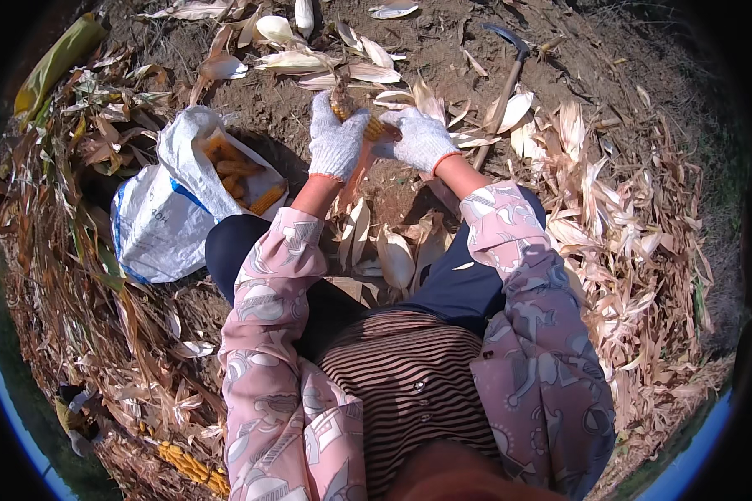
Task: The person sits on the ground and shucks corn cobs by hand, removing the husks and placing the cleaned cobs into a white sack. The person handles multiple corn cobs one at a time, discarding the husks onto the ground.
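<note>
Both my hands wear white knitted work gloves with orange cuffs. An ear of yellow corn (pixel 372 129) is held between them, its kernels bare and dry silk at its upper left end. My left hand (pixel 339 134) wraps around the ear's upper part. At its lower right end, my right hand (pixel 417 139) grips around the base, where some pinkish husk (pixel 358 172) hangs below. The fingers partly hide the ear. To the left of my left hand, a white woven sack (pixel 163 219) lies with its mouth towards me, holding several husked corn ears (pixel 230 164).
A hoe or sickle-like tool with a wooden handle (pixel 506 94) lies on the soil beyond my right hand. Loose husks (pixel 586 232) heap at my right; dry stalks (pixel 69 250) lie at left. A pile of corn ears (pixel 194 466) and another person (pixel 75 416) are at lower left.
</note>
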`<state>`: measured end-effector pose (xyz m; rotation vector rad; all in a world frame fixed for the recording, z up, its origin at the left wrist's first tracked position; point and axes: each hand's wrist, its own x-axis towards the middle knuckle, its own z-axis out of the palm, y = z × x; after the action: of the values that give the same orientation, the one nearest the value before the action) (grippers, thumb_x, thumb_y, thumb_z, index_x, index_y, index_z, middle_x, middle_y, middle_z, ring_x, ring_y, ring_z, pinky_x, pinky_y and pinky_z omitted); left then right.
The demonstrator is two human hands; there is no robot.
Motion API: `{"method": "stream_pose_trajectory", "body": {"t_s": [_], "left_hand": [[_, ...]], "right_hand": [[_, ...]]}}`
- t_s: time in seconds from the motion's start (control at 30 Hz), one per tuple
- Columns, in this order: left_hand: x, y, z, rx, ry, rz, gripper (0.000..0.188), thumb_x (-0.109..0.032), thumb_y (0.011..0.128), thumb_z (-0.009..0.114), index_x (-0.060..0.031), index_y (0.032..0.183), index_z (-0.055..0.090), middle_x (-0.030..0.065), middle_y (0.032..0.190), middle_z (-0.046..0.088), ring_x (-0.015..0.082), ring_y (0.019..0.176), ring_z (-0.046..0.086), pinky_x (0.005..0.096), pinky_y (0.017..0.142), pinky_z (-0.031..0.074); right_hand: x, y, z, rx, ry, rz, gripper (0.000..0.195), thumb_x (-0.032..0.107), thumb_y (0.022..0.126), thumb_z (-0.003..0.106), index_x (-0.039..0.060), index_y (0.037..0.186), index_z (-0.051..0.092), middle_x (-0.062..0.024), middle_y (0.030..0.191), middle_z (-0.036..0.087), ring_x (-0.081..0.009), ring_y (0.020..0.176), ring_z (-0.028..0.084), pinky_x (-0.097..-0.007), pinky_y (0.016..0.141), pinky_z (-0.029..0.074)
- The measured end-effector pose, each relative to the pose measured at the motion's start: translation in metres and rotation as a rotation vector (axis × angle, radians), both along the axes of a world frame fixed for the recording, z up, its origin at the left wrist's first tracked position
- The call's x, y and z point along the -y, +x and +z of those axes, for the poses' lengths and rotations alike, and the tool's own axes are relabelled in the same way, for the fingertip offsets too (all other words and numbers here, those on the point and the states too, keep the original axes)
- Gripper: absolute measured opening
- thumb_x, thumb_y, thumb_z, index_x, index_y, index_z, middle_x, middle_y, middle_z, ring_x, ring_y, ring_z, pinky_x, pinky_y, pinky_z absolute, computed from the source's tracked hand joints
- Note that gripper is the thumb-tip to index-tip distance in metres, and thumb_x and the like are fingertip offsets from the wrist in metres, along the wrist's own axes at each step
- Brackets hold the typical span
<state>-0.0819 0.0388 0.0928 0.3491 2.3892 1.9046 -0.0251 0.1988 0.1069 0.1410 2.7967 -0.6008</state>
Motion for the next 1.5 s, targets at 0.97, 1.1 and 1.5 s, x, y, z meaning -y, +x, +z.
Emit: {"method": "stream_pose_trajectory", "body": {"t_s": [0.97, 1.1, 1.5], "left_hand": [[0.006, 0.006, -0.006, -0.149, -0.976, -0.679, 0.053, -0.048, 0.081, 0.065, -0.0082, 0.113, 0.051, 0.0192, 0.101, 0.065, 0.0366, 0.093, 0.064, 0.0466, 0.079, 0.05], [-0.005, 0.023, 0.009, -0.088, -1.033, -0.573, 0.052, -0.048, 0.083, 0.061, -0.0057, 0.11, 0.052, 0.0204, 0.094, 0.067, 0.0377, 0.088, 0.066, 0.0475, 0.075, 0.052], [-0.012, 0.019, -0.017, 0.631, -0.26, -0.366, 0.047, -0.048, 0.087, 0.061, -0.0028, 0.096, 0.052, 0.0114, 0.069, 0.06, 0.0207, 0.057, 0.061, 0.035, 0.048, 0.048]], "right_hand": [[-0.029, 0.011, -0.024, -0.134, 0.339, 0.131, 0.017, 0.026, 0.08, 0.057, 0.0135, 0.091, 0.061, -0.0111, 0.086, 0.067, -0.0316, 0.082, 0.066, -0.0454, 0.069, 0.053], [-0.03, 0.01, -0.028, -0.065, 0.375, 0.059, 0.022, 0.03, 0.083, 0.054, 0.0132, 0.094, 0.063, -0.0131, 0.083, 0.068, -0.0335, 0.079, 0.067, -0.0468, 0.067, 0.053], [-0.06, -0.002, -0.004, -0.337, 0.273, -0.219, 0.038, 0.045, 0.086, 0.055, 0.008, 0.088, 0.065, -0.016, 0.088, 0.067, -0.0334, 0.086, 0.065, -0.0437, 0.075, 0.052]]}}
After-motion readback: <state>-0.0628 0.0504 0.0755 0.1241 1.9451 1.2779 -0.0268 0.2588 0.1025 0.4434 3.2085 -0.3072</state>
